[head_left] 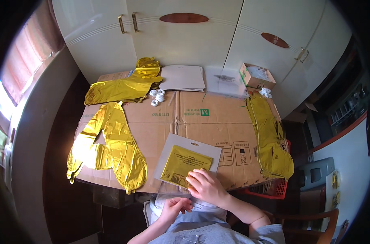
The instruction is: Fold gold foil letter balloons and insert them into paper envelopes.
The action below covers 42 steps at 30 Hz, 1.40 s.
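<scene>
A pale grey card (170, 145) with a hanging slot lies tilted at the table's near edge. On it sits a folded gold foil balloon (185, 162) with dark print. My right hand (205, 186) covers the card's near right corner, its curled fingers closed on the foil and the card's edge. Below the table edge, in front of my lap, my left hand (175, 209) is closed, thumb and fingers pressed together. Whatever its fingers may hold is too small to make out. A flat gold foil balloon (128, 156) with a hole through it lies to the left.
More gold foil balloons (116, 90) are stacked far left, others (267, 138) along the right edge. Grey cards (182, 77), clear plastic sleeves (223, 81), white rolls (157, 96) and a small box (256, 76) stand at the back. Cardboard (217, 126) covers the table; a red basket (280, 189) sits below.
</scene>
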Each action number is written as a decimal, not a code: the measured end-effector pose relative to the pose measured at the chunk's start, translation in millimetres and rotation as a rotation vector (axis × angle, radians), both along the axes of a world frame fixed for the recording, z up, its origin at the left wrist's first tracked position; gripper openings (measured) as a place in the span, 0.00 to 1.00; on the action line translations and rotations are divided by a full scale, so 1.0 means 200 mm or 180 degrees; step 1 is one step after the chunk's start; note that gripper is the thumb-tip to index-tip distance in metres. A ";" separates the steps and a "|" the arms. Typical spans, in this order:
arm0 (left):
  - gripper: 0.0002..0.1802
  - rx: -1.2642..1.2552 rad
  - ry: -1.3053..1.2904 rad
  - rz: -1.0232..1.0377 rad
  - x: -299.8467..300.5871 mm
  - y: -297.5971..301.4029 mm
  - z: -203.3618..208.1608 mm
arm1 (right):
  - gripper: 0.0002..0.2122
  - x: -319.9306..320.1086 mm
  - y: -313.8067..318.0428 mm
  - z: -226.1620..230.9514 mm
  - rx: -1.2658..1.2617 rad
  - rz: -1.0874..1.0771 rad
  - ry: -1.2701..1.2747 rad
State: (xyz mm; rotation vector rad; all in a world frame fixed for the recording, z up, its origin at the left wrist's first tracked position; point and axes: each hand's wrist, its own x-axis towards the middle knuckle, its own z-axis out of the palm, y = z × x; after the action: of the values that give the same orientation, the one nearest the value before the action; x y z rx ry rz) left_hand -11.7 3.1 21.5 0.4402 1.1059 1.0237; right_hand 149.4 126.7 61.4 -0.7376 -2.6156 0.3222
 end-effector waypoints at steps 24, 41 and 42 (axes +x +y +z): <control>0.26 -0.0113 -0.1246 0.1048 -0.05 0.03 0.19 | 0.20 0.01 -0.01 0.00 0.0198 0.0046 -0.0102; 0.37 0.2339 0.5511 -0.1634 -0.18 0.16 0.20 | 0.22 0.02 -0.03 -0.04 0.0595 0.0295 -0.0626; 0.38 0.2421 0.5562 -0.1668 -0.21 0.16 0.18 | 0.22 0.02 -0.03 -0.03 0.0585 0.0307 -0.0653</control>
State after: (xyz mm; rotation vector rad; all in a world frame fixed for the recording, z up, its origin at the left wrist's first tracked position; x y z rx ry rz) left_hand -53.2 35.5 58.2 2.3818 1.8289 0.3347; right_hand 153.8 120.3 54.6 -0.6119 -2.8317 0.0320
